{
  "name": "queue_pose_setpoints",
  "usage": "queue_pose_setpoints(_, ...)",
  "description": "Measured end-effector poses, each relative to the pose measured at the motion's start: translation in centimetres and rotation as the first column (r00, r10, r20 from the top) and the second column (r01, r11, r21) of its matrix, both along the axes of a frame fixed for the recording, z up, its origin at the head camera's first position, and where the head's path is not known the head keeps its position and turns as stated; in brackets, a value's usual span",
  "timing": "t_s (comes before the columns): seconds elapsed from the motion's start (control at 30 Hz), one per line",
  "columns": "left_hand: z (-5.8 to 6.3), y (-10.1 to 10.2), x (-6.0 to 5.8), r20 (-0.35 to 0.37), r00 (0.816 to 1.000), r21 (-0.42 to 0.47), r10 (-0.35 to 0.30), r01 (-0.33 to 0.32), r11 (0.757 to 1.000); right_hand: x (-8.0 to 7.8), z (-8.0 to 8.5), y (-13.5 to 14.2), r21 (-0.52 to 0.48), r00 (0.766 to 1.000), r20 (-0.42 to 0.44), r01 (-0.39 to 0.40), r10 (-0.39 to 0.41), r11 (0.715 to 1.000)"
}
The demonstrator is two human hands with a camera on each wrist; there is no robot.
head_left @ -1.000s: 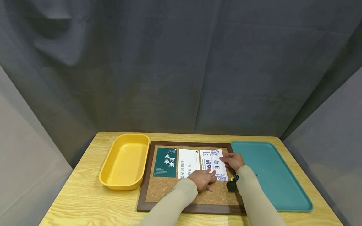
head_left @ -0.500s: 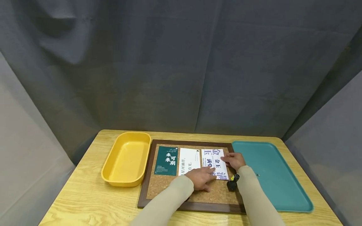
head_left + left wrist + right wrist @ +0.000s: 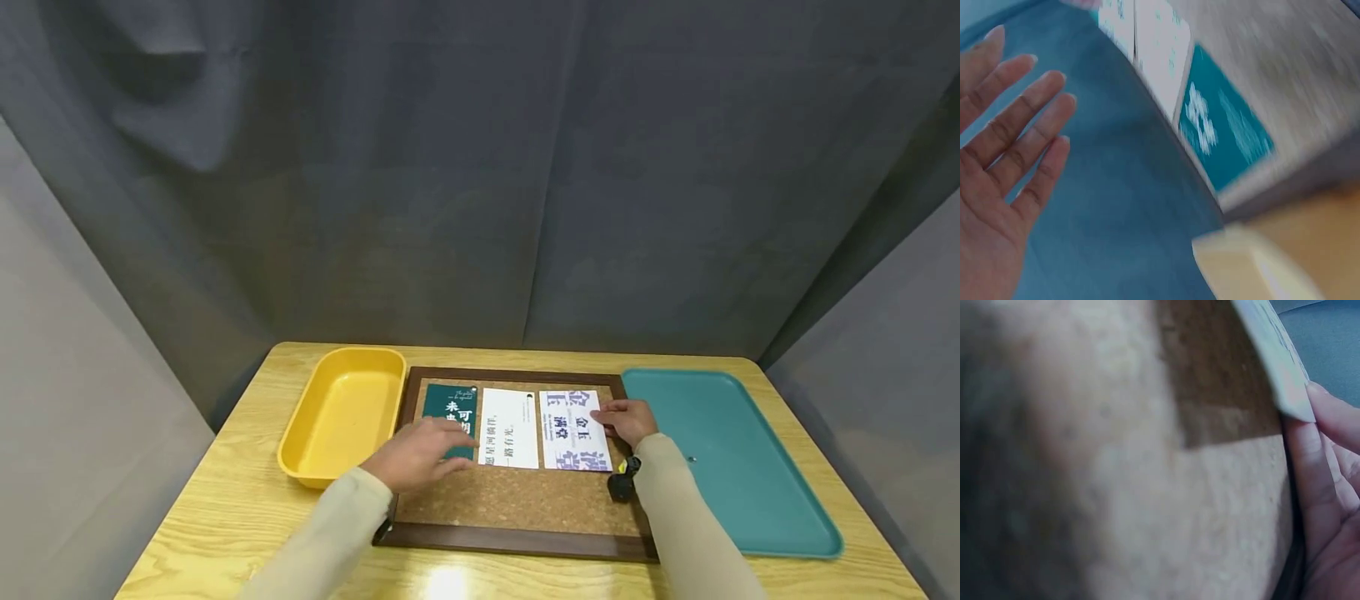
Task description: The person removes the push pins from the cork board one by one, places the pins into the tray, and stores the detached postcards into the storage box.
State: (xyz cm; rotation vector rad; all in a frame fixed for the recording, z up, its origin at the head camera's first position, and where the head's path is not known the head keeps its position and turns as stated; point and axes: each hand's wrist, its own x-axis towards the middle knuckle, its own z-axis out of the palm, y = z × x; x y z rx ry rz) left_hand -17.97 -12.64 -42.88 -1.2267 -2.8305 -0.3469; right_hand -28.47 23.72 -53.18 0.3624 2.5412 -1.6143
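A framed cork board [image 3: 525, 507] lies on the table with three printed cards in a row. The rightmost is a white card with purple lettering [image 3: 564, 421]; my right hand [image 3: 628, 419] pinches its right edge. In the right wrist view, thumb and finger hold that card's edge, and a shadow falls on the cork. My left hand [image 3: 420, 454] is over the board's left side with fingers extended, partly covering the dark green card [image 3: 438, 402]. Nothing is held in the left palm in the left wrist view. Between these two cards lies the white card with dark lettering [image 3: 508, 417].
A yellow tub [image 3: 294, 454] stands left of the board. On the right is a teal tray [image 3: 757, 475] with a tiny shiny object [image 3: 692, 459] on it. The wooden table [image 3: 202, 517] backs onto a dark grey curtain [image 3: 420, 183].
My left hand has left the purple-lettered card and moved left across the board, uncovering the middle card. The right hand still pinches the same card edge. The head view has shifted slightly.
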Motion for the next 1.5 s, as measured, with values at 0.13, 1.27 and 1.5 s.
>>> queue_pose_setpoints(0.13, 0.5, -4.4, 1.1, -0.070, 0.995, 0.036, 0.077, -0.074, 0.997, -0.1, -0.1, -0.2, -0.002, 1.000, 0.000, 0.006, -0.006, 1.000)
queue_pose_setpoints(1.27, -6.8, -20.1, 2.6, -0.103, 0.976, 0.136, 0.193, -0.179, 0.974, 0.1, -0.7, -0.9, 0.001, 0.999, 0.008, 0.031, -0.031, 1.000)
queue_pose_setpoints(1.5, -7.2, -20.0, 2.4, -0.063, 0.972, 0.180, 0.224, -0.210, 0.961, 0.3, -0.5, -0.9, 0.003, 1.000, 0.007, 0.021, -0.021, 1.000)
